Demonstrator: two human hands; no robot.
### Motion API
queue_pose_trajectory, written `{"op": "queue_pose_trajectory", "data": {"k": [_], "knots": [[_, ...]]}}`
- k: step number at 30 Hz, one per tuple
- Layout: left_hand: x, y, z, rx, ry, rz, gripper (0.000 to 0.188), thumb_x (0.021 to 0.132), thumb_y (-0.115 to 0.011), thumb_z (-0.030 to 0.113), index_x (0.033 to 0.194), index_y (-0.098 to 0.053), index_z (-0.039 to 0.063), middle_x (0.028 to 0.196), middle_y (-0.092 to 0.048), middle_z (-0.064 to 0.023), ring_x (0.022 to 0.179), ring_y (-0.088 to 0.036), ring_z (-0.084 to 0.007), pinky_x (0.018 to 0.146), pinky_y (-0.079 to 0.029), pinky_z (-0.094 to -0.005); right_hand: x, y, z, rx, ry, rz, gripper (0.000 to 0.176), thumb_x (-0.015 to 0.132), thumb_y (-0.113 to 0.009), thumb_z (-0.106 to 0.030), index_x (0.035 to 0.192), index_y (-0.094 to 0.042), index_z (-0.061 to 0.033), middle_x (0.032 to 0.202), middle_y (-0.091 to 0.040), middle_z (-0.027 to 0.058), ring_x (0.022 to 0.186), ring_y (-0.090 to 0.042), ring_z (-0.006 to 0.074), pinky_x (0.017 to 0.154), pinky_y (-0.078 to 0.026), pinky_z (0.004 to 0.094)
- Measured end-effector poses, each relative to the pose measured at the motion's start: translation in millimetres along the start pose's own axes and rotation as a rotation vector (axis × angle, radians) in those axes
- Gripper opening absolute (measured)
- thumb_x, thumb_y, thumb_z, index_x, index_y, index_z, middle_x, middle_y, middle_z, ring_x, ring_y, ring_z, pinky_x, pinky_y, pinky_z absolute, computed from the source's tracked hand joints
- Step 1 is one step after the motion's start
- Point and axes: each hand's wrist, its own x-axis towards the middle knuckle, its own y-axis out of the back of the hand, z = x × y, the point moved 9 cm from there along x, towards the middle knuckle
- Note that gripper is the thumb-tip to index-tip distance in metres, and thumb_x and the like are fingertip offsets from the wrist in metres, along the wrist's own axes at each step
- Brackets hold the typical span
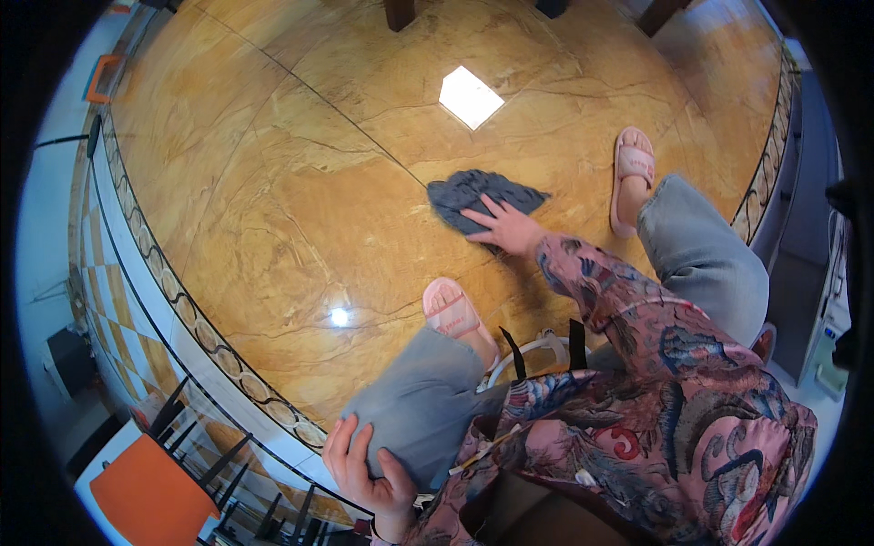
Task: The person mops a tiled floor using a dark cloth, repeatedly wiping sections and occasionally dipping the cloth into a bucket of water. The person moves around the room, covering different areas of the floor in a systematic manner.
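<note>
A dark grey cloth (488, 198) lies bunched on the glossy, tan marble-patterned floor (273, 205). My right hand (504, 225) rests flat on its near side, fingers spread, pressing it against the tiles. On my left knee, over the grey-blue jeans (416, 396), sits my left hand (372, 471) with its fingers apart and nothing held. Both of my feet wear pink slide slippers, the left slipper (454, 317) closer in and the right slipper (633, 164) farther out, to the right of the cloth.
Wooden furniture legs (400, 13) stand at the far edge. A patterned border strip (205, 348) curves along the left. An orange object (153, 481) and a black rack (225, 471) are at lower left. Dark cabinet-like furniture (799, 273) lines the right side.
</note>
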Motion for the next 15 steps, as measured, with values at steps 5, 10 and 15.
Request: {"op": "queue_pose_trajectory", "data": {"k": [5,10,15], "knots": [[-3,5,11,0.024,0.105,0.041,0.03,0.085,-0.058,0.011,0.109,-0.066,-0.005,0.123,-0.064,-0.0238,0.114,-0.058,-0.0429,0.101,-0.044,-0.0521,67,58,77,-0.068,-0.122,0.01,0.053,0.092,-0.058,-0.013,0.137,-0.059,-0.0388,0.169,-0.012,0.0013,0.151,-0.02,0.0439,0.112,-0.039,0.0563],[-15,0,33,0.053,0.199,0.117,0.029,0.082,-0.059,0.009,0.106,-0.067,-0.005,0.117,-0.065,-0.0241,0.11,-0.059,-0.0427,0.098,-0.046,-0.0529,58,81,219,0.095,-0.605,0.271,0.059,0.084,-0.059,-0.003,0.136,-0.059,-0.0323,0.166,-0.021,0.0093,0.138,-0.037,0.0509,0.112,-0.042,0.0494],[-20,-4,68,0.098,0.24,0.29,0.026,0.086,-0.063,0.011,0.108,-0.069,-0.001,0.107,-0.068,-0.018,0.1,-0.063,-0.0369,0.091,-0.05,-0.0481,-23,23,176,0.163,-0.82,0.384,0.053,0.086,-0.058,-0.005,0.137,-0.056,-0.0175,0.163,-0.021,0.0193,0.133,-0.033,0.0591,0.104,-0.042,0.0632]]}}
